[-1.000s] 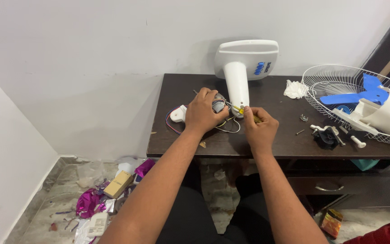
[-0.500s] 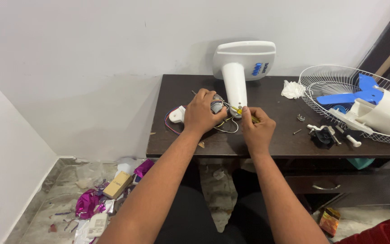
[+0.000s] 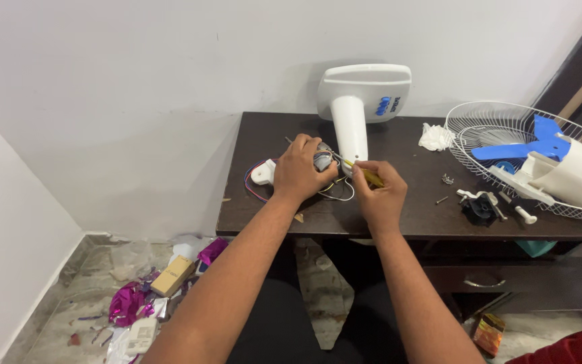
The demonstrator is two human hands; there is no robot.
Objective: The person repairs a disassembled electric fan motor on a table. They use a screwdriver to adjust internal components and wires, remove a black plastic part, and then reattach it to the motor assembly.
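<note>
On the dark wooden table (image 3: 399, 222) my left hand (image 3: 298, 168) is closed around a small grey fan motor (image 3: 322, 160) with coloured wires (image 3: 335, 192) trailing from it. My right hand (image 3: 378, 192) holds a yellow-handled screwdriver (image 3: 364, 172), its tip pointing at the motor. Both hands sit just in front of the white fan stand (image 3: 358, 108), which lies tipped on the table. A small white plug part (image 3: 263, 172) lies left of my left hand.
A white wire fan guard (image 3: 486, 131) with a blue blade (image 3: 527, 145) and white motor housing (image 3: 574, 172) lies at the right. A black part (image 3: 477, 207), loose screws (image 3: 447, 179) and a crumpled white cloth (image 3: 436, 137) lie nearby. Wrappers and a box (image 3: 170, 276) litter the floor.
Both hands keep their hold on the motor and screwdriver. The view has shifted slightly; the hands show little movement.
</note>
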